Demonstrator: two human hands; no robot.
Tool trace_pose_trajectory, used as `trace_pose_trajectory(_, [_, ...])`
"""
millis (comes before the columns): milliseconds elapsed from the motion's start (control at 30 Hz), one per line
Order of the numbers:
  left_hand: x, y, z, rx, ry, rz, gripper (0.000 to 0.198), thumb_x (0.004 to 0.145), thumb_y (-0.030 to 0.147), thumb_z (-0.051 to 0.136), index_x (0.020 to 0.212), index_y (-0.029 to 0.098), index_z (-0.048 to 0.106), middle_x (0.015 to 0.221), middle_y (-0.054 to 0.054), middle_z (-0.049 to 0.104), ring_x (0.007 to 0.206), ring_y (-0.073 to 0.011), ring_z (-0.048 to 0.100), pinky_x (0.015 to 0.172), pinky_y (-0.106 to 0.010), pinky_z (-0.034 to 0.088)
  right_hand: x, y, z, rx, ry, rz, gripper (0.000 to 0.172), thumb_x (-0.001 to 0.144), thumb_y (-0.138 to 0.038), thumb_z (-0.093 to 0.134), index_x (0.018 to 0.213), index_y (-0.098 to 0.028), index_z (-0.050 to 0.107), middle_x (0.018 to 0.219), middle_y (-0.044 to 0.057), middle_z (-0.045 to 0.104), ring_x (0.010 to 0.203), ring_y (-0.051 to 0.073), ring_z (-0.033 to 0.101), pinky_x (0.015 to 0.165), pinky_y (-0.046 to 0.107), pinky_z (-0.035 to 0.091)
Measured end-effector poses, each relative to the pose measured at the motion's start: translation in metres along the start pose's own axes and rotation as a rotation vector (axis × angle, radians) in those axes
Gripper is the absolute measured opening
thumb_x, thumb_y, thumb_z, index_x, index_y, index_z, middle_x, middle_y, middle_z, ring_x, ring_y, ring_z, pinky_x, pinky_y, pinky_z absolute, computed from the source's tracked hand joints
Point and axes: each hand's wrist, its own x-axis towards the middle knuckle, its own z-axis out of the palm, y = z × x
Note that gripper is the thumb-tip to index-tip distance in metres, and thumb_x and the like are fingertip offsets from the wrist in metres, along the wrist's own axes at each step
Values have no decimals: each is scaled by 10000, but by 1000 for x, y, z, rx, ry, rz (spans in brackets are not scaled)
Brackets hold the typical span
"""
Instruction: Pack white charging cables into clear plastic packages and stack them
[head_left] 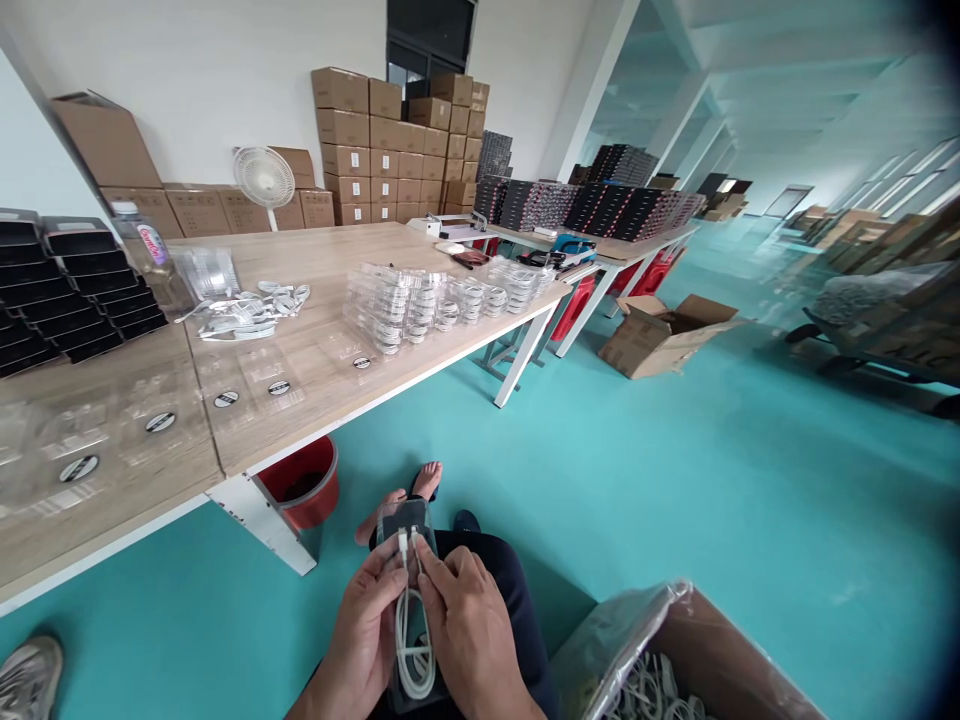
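Over my lap, a clear plastic tray (pixel 426 517) holds a coiled white charging cable (pixel 416 688), both plug ends towards the tray's far end. My left hand (pixel 361 625) grips the tray's left side, its thumb beside one plug. From the right, my right hand (pixel 480 625) has its fingers closed at the other plug, pressed against the tray. Its palm side is hidden. Loose white cables (pixel 251 312) lie in a heap on the wooden table (pixel 322 255), and stacked clear trays with coiled cables (pixel 412 305) stand near its edge.
At my lower right is a lined carton (pixel 739 660) with many white cables. A red bucket (pixel 319 490) sits under the table by a white leg. Flat clear trays (pixel 277 385), black boxes (pixel 67 290) and a bottle (pixel 150 250) are on the table. An open carton (pixel 660 335) lies beyond.
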Motion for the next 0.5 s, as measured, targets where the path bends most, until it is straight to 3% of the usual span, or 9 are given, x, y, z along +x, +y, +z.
trace_pose_trajectory(133, [-4, 8, 13, -4, -11, -14, 275, 791, 241, 777, 1066, 228, 793, 1033, -90, 813, 1189, -310, 672, 1109, -435, 443, -8, 10, 13, 242, 84, -3, 428, 1026, -324, 426, 1443, -358, 518, 958, 69, 650, 850, 204, 656, 776, 378, 604])
trace_pose_trajectory(300, [-3, 9, 12, 74, -8, 39, 335, 790, 259, 781, 1123, 228, 773, 1247, -102, 753, 1280, -338, 604, 1134, -451, 415, -15, 11, 38, 228, 152, 97, 439, 1005, -392, 459, 1440, -416, 502, 1022, 85, 659, 880, 260, 648, 780, 491, 604])
trace_pose_trajectory(400, [-1, 9, 4, 80, -11, 9, 321, 794, 242, 776, 1115, 230, 775, 1245, -96, 757, 1274, -336, 612, 1124, -443, 429, -14, 11, 41, 400, 125, 112, 432, 1011, -412, 440, 1438, -412, 508, 1072, 84, 651, 959, 250, 654, 881, 482, 597])
trace_pose_trajectory(500, [0, 12, -3, 60, -9, -23, 332, 796, 209, 770, 1127, 236, 767, 1257, -85, 753, 1310, -320, 589, 1126, -419, 437, -14, 12, 36, 672, 35, 102, 431, 1022, -428, 410, 1441, -401, 506, 1227, 81, 613, 1156, 221, 620, 1047, 426, 535])
